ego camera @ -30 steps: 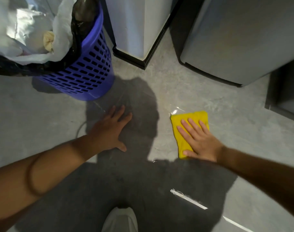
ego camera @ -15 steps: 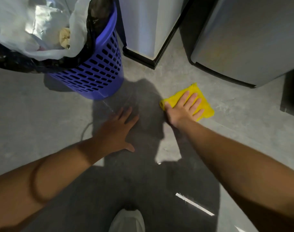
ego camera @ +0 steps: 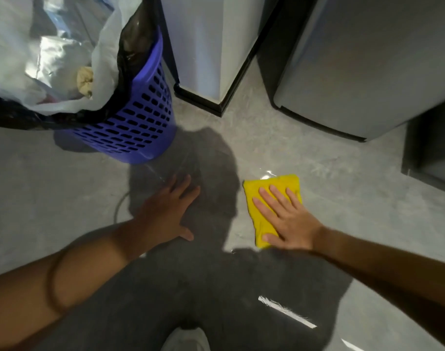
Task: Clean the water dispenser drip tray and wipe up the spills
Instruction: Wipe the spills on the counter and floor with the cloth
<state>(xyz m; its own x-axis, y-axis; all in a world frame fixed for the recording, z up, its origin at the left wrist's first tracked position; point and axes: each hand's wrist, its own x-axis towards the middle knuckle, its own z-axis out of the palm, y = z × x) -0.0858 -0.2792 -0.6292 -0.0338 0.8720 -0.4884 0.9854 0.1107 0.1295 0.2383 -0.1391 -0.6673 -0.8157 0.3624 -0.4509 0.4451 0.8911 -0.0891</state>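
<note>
A folded yellow cloth (ego camera: 263,188) lies flat on the grey floor (ego camera: 343,198). My right hand (ego camera: 287,219) presses down on it with straight, spread fingers. A thin wet sheen (ego camera: 265,176) glints on the floor just beyond the cloth's far edge. My left hand (ego camera: 168,211) rests flat on the floor to the cloth's left, fingers straight, holding nothing. The white base of the water dispenser (ego camera: 203,46) with its black plinth stands further ahead. No drip tray is in sight.
A purple perforated bin (ego camera: 138,127) lined with black and white bags stands at the far left. A grey appliance (ego camera: 368,67) fills the far right, with a dark unit (ego camera: 431,153) beside it. A thin cable (ego camera: 119,203) runs on the floor by my left hand.
My right hand has slid the yellow cloth back from near the dispenser base, down and to the right. My left hand stays planted on the floor.
</note>
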